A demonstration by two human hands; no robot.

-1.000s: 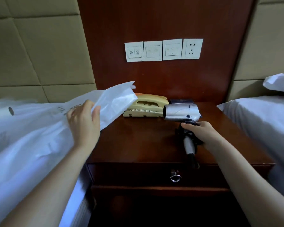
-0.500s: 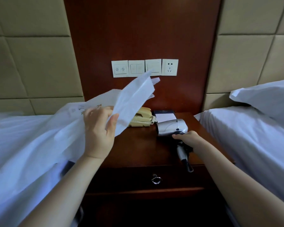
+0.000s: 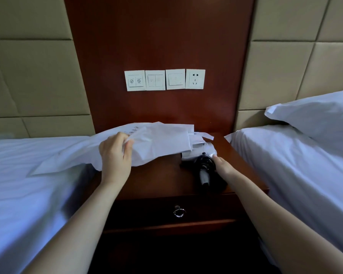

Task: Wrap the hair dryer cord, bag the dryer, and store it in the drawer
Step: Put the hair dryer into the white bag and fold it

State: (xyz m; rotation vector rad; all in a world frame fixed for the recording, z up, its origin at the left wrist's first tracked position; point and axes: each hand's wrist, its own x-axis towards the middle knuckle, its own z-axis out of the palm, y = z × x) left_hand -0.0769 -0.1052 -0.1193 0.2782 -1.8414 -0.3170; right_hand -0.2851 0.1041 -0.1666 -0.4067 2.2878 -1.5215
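Writing: dark printed characters on the white bag [image 3: 158, 145], upper centre, too small to read; symbols on the leftmost of four wall plates [image 3: 135, 80], not legible. No readable brand anywhere.

Left hand [image 3: 115, 155], centre: fingers pressed together, pinching the bag's edge; bag draped over the back of the nightstand [image 3: 160, 180] and onto the left bed [image 3: 28, 175].

Right hand [image 3: 224, 167], right of centre: on the hair dryer [image 3: 203, 161], curled at its handle; firmness of hold not discernible.

Hair dryer: silver body, dark handle wound with black cord [image 3: 206, 165], lying on the nightstand's right side, nozzle end partly under the bag.

Drawer [image 3: 166, 210]: closed, metal ring pull [image 3: 179, 212], lower centre.

Room: dark red wood panel, socket [image 3: 195, 79], beige padded wall, white pillow [image 3: 315, 115] at right.
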